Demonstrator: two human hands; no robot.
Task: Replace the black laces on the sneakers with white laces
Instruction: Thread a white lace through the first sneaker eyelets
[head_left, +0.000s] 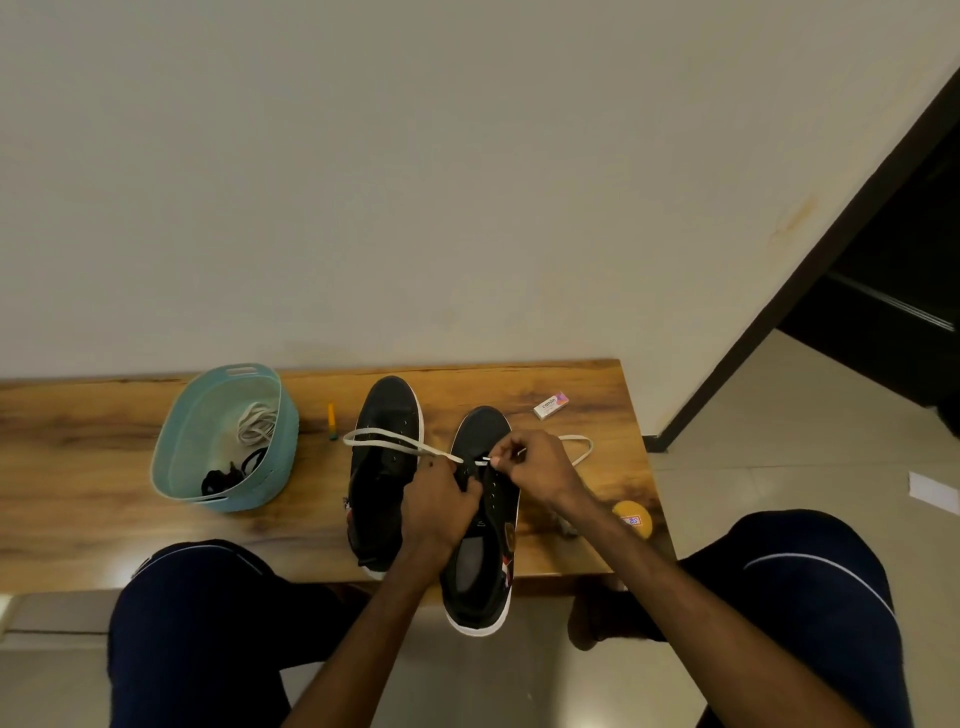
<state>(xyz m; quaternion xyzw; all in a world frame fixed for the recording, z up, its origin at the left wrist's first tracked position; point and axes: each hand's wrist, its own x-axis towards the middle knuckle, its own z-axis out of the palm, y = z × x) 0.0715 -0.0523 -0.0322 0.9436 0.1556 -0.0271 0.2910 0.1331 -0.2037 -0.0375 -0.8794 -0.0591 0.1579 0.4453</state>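
The right hand (540, 462) pinches the tip of the white lace (384, 439) over the eyelets of the nearer sneaker (483, 571), which lies toe-far, its heel past the near edge of the bench (104, 415). The tip points left toward the left hand (441, 499), whose grip curls on that sneaker's upper. Slack loops over the farther sneaker (387, 415) (no snag evident). The basket (176, 441) holding black laces (228, 475) sits well left.

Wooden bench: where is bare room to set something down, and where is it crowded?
Bare: the wood left of the teal basket, and the front strip between basket and left sneaker. A yellow marker lies behind that strip. Crowded: the right end, with right sneaker, white lace, eraser box and orange round object.
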